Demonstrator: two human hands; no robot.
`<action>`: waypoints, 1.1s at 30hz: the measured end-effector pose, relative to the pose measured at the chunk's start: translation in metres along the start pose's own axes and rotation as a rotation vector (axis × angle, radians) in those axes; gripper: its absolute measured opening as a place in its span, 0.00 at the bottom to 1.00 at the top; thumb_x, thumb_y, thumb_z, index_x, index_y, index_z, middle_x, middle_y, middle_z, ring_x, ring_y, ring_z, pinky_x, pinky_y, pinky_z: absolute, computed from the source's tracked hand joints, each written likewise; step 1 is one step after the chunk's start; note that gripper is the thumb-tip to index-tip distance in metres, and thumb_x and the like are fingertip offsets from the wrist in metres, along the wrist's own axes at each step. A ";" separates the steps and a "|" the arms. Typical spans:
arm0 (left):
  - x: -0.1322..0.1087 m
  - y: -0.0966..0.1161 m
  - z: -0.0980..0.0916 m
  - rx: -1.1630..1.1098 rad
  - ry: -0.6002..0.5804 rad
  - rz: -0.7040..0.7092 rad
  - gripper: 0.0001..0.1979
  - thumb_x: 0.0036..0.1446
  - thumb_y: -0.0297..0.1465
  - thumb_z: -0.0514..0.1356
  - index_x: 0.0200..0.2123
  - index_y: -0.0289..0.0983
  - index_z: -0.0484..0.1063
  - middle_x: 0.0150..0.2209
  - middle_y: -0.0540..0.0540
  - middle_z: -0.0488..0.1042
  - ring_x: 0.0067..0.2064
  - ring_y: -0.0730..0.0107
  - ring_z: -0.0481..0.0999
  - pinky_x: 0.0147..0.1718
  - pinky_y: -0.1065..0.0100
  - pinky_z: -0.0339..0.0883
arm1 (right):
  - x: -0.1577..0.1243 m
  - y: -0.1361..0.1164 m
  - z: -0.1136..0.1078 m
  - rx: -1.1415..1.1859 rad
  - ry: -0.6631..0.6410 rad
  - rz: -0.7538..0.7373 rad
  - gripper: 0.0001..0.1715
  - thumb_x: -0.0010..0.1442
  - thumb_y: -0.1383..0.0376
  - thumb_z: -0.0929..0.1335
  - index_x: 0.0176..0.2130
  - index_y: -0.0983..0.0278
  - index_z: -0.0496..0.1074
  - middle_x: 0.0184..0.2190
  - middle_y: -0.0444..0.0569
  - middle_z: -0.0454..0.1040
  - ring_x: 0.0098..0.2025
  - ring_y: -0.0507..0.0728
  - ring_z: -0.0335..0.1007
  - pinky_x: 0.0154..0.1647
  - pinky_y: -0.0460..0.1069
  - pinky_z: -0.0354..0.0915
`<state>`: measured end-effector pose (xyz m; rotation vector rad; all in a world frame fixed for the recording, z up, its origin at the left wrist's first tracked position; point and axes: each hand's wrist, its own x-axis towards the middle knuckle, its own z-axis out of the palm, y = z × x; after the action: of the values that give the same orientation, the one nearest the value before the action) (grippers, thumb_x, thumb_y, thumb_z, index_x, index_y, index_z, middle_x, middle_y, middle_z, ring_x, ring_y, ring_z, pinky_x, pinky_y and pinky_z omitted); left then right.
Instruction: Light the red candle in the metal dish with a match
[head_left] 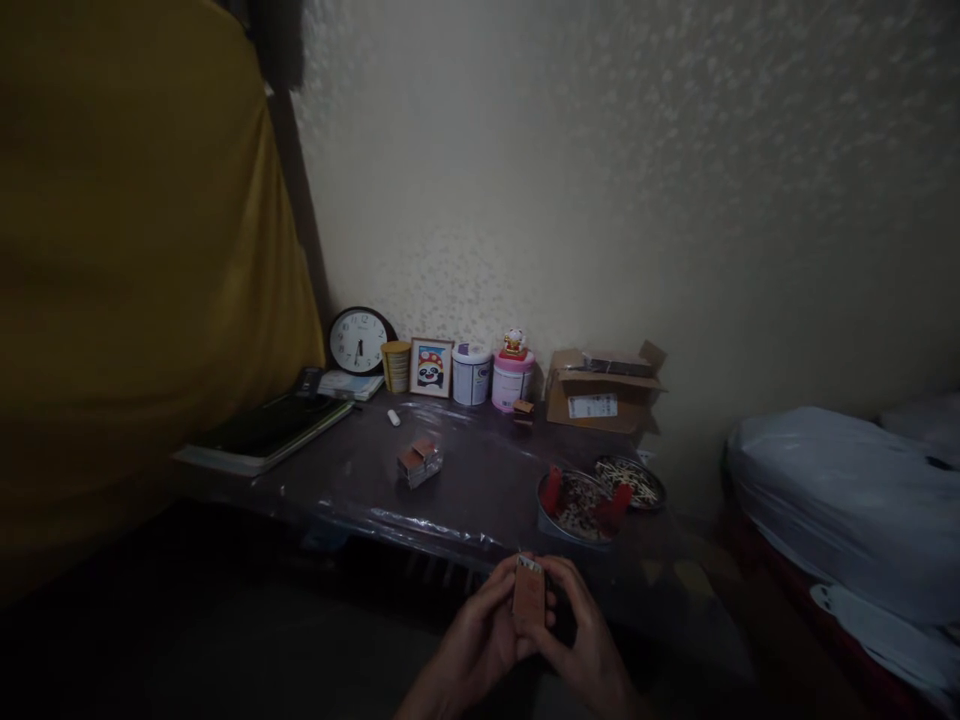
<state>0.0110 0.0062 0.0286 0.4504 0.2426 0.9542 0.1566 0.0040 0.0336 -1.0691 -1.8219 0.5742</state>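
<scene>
Both my hands hold one small brown matchbox (530, 596) upright in front of the table's near edge. Its top end is a little open and pale match ends show there. My left hand (484, 630) grips it from the left side, and the fingers of my right hand (583, 628) wrap its right side and lower front. Beyond the hands stands a round bowl (574, 515) with many dark-tipped matches and red pieces in it. Right behind it lies a round dish of matchsticks (630, 480). A small stack of matchboxes (420, 462) sits mid-table.
Along the wall stand a clock (360, 340), a framed panda picture (431, 368), a white tub (472, 375), a pink tub (513, 382) and an open cardboard box (600, 390). A large flat book (262, 430) lies left. A plastic-wrapped bundle (832, 500) is at right.
</scene>
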 end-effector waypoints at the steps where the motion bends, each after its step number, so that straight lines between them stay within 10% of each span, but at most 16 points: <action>1: 0.000 -0.001 0.000 0.006 0.004 0.001 0.14 0.58 0.33 0.53 0.47 0.40 0.65 0.37 0.41 0.75 0.36 0.66 0.76 0.33 0.69 0.63 | 0.000 0.001 0.000 -0.010 0.006 -0.005 0.24 0.49 0.68 0.68 0.47 0.58 0.64 0.45 0.50 0.69 0.48 0.59 0.67 0.48 0.50 0.65; 17: 0.003 -0.005 -0.001 0.118 0.010 0.078 0.10 0.58 0.33 0.52 0.39 0.35 0.69 0.36 0.42 0.75 0.35 0.69 0.74 0.35 0.68 0.64 | -0.002 0.004 0.001 -0.104 0.029 -0.068 0.16 0.50 0.67 0.68 0.40 0.59 0.64 0.38 0.46 0.71 0.42 0.56 0.70 0.41 0.47 0.67; 33: 0.000 0.011 -0.008 0.707 0.183 0.339 0.21 0.44 0.35 0.66 0.45 0.40 0.72 0.37 0.46 0.77 0.41 0.63 0.72 0.40 0.68 0.61 | 0.004 0.008 -0.011 0.123 0.088 0.104 0.21 0.49 0.63 0.71 0.44 0.60 0.69 0.41 0.50 0.75 0.43 0.58 0.73 0.44 0.51 0.70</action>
<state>-0.0002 0.0134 0.0271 1.0785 0.6951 1.2338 0.1688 0.0107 0.0343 -1.0929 -1.6411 0.6811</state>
